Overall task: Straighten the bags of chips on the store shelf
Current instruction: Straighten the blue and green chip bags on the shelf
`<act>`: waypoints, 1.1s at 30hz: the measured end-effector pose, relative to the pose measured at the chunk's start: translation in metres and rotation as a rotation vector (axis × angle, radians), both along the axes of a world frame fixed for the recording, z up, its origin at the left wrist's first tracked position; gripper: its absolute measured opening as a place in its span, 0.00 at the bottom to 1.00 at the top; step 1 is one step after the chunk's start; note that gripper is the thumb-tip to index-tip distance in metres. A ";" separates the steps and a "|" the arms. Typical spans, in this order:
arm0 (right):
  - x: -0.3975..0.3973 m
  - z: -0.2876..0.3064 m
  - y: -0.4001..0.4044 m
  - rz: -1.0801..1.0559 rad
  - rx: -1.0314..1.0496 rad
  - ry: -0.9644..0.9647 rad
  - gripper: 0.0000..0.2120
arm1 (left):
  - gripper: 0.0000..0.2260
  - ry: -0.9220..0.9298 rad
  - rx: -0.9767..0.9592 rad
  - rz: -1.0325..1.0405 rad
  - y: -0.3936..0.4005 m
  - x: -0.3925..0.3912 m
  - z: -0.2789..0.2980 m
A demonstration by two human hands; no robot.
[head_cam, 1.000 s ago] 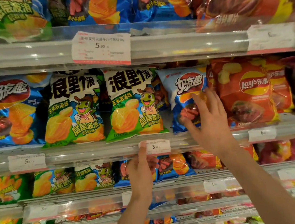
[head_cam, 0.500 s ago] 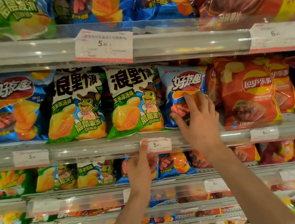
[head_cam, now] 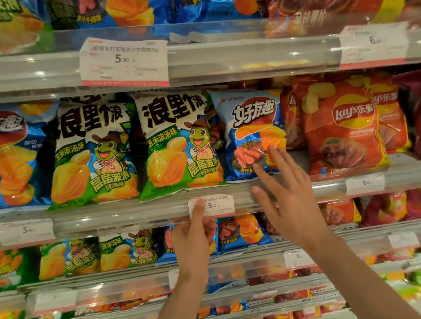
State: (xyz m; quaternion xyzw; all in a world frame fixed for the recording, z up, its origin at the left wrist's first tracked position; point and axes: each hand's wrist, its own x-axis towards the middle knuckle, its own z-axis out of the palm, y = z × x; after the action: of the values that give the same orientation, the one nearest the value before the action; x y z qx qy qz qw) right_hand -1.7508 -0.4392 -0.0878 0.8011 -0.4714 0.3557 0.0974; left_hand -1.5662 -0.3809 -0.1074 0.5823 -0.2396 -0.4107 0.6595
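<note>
The right hand (head_cam: pixel 288 198) is open, its fingers (head_cam: pixel 279 157) spread, the tips touching the lower front of the glossy blue steak-picture chip bag (head_cam: pixel 250 130), which stands upright on the middle clear-edged shelf (head_cam: pixel 132 214). The left hand (head_cam: pixel 192 239) presses its thumb on the white paper price tag (head_cam: pixel 218 204); its other fingers curl under the shelf edge.

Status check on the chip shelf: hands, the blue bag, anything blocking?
Left hand thumb on price tag. Right hand open, fingers at blue chip bag. Bag upright between green bag and red Lay's bag. Nothing blocking.
</note>
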 end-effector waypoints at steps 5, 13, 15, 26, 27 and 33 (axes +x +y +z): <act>0.000 -0.001 -0.001 -0.018 0.008 0.012 0.22 | 0.22 -0.035 0.002 0.006 0.002 0.000 0.002; 0.001 -0.002 -0.001 -0.020 -0.005 0.008 0.22 | 0.23 -0.053 0.010 -0.004 0.004 0.002 0.003; 0.001 -0.003 -0.002 -0.023 -0.016 0.007 0.22 | 0.23 -0.050 0.016 0.000 0.004 0.003 0.003; 0.006 -0.006 0.010 -0.053 -0.051 -0.019 0.22 | 0.22 0.001 0.053 -0.026 0.006 0.006 0.005; 0.006 -0.006 0.011 -0.062 -0.050 -0.024 0.22 | 0.22 0.007 0.054 -0.029 0.006 0.006 0.006; 0.010 -0.006 0.012 -0.110 -0.023 -0.003 0.23 | 0.23 -0.001 0.062 -0.068 0.008 0.010 0.006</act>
State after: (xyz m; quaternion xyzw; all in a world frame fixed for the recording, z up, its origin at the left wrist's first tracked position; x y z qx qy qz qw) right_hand -1.7409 -0.4267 -0.0935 0.7722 -0.5108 0.3564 0.1254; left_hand -1.5558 -0.3726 -0.1013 0.5943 -0.2467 -0.4399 0.6265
